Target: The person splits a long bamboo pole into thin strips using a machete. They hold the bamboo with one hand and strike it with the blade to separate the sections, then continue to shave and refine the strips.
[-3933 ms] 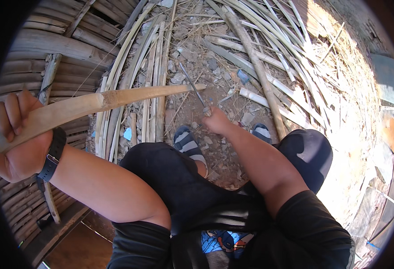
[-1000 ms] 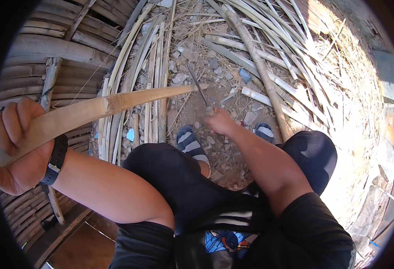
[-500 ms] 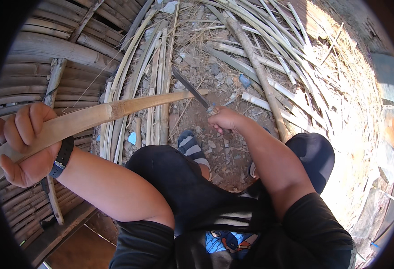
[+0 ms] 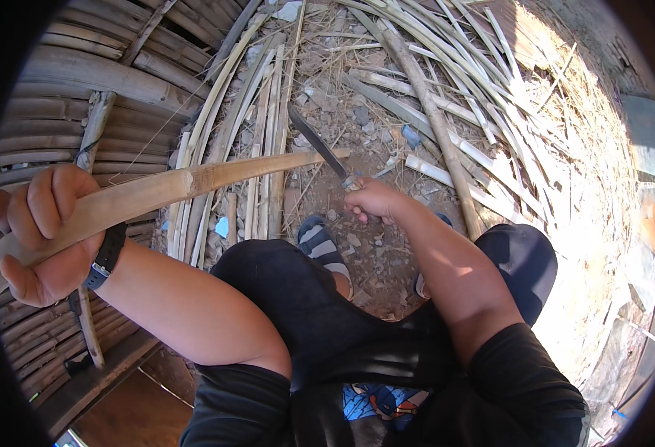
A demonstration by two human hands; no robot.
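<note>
My left hand [image 4: 48,231] grips the wide end of a long split bamboo strip [image 4: 156,188] at the left. The strip slants up to the right and narrows to its far tip. My right hand [image 4: 372,200] is closed round the handle of a machete [image 4: 317,140] in front of my knees. Its dark blade points up and to the left, crossing the strip close to the narrow tip. Whether the edge touches the bamboo, I cannot tell.
Split bamboo strips [image 4: 223,134] lie on the ground ahead at the left, and more [image 4: 484,82] are piled at the right beside a bamboo pole [image 4: 428,112]. A slatted bamboo wall [image 4: 52,112] stands close on the left. Small stones and blue scraps [image 4: 411,135] litter the dirt.
The view has shifted very slightly. Both hands keep their holds, and the strip and machete stay almost in the same place.
</note>
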